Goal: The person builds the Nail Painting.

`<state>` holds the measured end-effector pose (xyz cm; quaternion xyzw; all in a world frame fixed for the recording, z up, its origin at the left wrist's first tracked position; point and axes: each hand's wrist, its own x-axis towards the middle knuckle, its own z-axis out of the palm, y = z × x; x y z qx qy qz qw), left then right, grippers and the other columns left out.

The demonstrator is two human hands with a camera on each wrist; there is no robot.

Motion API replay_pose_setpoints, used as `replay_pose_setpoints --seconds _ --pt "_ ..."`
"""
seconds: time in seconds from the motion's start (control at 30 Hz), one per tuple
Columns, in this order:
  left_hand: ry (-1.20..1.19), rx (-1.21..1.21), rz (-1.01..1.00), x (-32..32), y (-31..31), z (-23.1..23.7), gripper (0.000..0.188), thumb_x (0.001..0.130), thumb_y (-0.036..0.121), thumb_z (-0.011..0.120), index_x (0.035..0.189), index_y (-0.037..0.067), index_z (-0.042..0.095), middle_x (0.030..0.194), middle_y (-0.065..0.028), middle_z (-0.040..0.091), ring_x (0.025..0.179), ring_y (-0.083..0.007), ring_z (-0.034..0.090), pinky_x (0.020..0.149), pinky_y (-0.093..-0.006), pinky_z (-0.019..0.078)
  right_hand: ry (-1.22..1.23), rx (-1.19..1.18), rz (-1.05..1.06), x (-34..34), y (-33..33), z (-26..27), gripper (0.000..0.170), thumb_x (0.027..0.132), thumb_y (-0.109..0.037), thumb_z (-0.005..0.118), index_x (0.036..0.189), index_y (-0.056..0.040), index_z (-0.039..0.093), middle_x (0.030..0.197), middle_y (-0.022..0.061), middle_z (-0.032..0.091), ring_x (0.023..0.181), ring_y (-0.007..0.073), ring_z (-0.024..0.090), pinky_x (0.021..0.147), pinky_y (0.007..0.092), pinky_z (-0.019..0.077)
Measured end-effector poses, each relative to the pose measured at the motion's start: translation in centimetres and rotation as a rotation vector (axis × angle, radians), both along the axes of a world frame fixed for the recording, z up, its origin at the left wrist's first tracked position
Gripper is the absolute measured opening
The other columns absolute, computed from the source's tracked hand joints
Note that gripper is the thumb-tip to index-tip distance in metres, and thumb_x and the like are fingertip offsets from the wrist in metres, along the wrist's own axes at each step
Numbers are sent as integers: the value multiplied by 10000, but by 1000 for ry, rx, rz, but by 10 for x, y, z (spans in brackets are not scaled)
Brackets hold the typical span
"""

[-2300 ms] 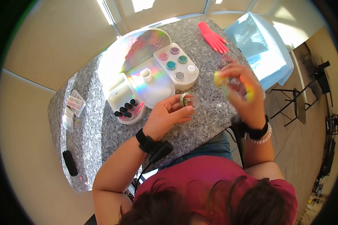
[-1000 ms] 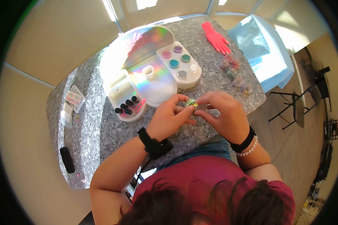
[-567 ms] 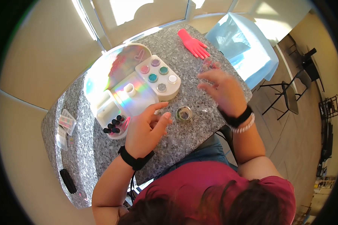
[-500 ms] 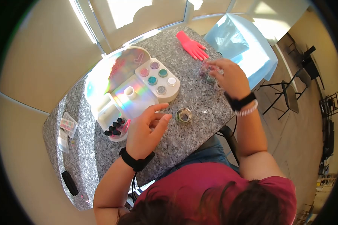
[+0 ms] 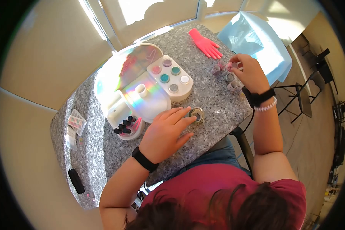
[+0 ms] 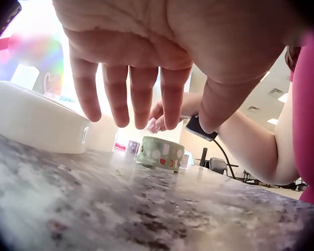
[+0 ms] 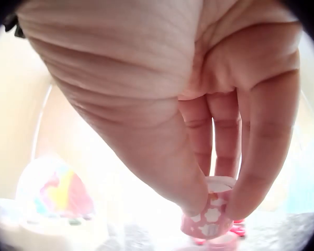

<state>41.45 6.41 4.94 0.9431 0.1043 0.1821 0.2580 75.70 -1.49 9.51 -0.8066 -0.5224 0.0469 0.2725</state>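
Observation:
At the right side of the granite table, my right hand (image 5: 251,73) pinches a small pink roll with white flower shapes (image 7: 210,215) between thumb and fingertips. Other small rolls (image 5: 233,86) stand just below and beside that hand. My left hand (image 5: 166,132) is palm down with its fingers extended, holding nothing. Its fingertips overlap a green patterned roll (image 5: 197,114) in the head view. From the left wrist, this green roll (image 6: 159,152) sits on the tabletop beyond the fingertips.
A white display stand (image 5: 176,97) with glitter pots and black-capped bottles stands ahead. Beyond the small rolls lies a pink model hand (image 5: 206,46). Clear cases (image 5: 76,123) and a black pouch (image 5: 76,181) lie at left. A blue-covered table (image 5: 257,42) adjoins the back right.
Both hands worked at the green roll, which now stands on the table. The right hand moved away to the small rolls and took the pink one. The left hand let go and stays near the green roll.

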Motion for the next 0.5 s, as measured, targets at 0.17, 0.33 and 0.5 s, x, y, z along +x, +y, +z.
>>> replay_pose_setpoints --seconds 0.17,0.33,0.5 --pt "41 45 -15 2 -3 -2 475 937 262 806 1376 132 682 1544 -124 603 1409 -356 564 1167 -489 453 304 86 243 -94 -35 34 210 937 -140 818 1018 10 696 1056 151 710 901 200 746 825 358 638" --pt "42 60 -19 5 -4 -5 469 936 270 805 1366 132 678 1529 -133 609 1404 -363 564 1174 -498 443 391 -3 401 -122 -42 3 141 924 -75 776 1038 -41 702 1020 129 686 867 260 734 740 365 593" --pt "42 66 8 3 -4 -8 463 934 275 804 1358 135 678 1520 -132 614 1398 -366 567 1170 -494 444 279 13 470 -122 -42 -15 128 892 -43 770 1009 -42 719 992 131 674 847 266 714 773 375 585"
